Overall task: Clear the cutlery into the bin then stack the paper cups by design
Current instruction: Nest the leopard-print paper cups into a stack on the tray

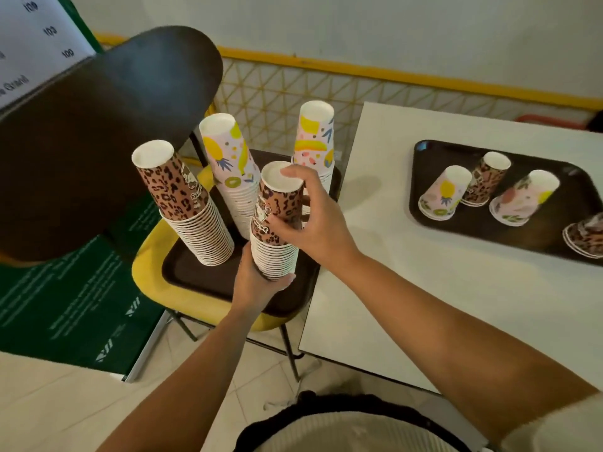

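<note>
A tall stack of upside-down leopard-print paper cups (274,252) stands on a dark tray (195,275) on a yellow chair. My left hand (257,282) grips the base of this stack. My right hand (306,216) is closed around the stack's top leopard cup (277,197). Another leopard stack (186,203) leans at the left. Two fruit-print stacks (235,171) (315,141) stand behind. On the white table, a second dark tray (424,164) holds small upside-down stacks: a fruit-print cup (440,194), a leopard cup (486,177), another fruit-print cup (522,197) and a leopard cup (584,236) at the frame's edge.
The yellow chair (146,256) has a dark curved backrest (98,125) looming at the left. The white table (408,288) lies to the right, its corner next to the chair. A green mat (65,305) covers the floor at left. A yellow railing with mesh (326,93) runs behind.
</note>
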### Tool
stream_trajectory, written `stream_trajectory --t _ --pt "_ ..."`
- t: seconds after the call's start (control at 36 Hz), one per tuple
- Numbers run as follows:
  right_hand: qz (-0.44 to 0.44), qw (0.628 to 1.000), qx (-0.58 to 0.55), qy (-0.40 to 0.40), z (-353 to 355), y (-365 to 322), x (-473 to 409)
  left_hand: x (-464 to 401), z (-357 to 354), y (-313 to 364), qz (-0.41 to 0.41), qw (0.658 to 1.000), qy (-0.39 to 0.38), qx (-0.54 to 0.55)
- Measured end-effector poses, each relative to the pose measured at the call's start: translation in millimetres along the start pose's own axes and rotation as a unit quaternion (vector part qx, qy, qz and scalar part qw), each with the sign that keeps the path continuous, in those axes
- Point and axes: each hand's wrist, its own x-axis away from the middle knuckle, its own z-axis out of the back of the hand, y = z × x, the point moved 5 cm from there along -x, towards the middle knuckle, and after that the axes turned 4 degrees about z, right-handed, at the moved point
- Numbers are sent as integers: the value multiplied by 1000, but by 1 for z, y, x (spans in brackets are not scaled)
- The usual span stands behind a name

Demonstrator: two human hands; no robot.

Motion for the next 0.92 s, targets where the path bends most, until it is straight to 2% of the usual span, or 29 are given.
stream_trajectory --t 0.11,0.22,0.44,0.61,0.83,0.92 --pt "-26 999 -7 17 7 7 3 -9 -4 -12 23 1000 -13 -14" --pt "-43 998 -24 39 17 6 7 -14 -3 -6 9 1000 -12 -28" --pt "-6 994 -44 97 79 -15 13 -2 -29 46 -45 997 -63 -25" --pt "-5 991 -31 127 143 -15 30 16 -89 91 -54 986 -152 30" --pt "-76 991 40 98 235 10 63 48 -194 123 -28 964 -254 78" --pt "-96 990 28 99 270 20 76 59 -232 137 -26 954 -288 75"
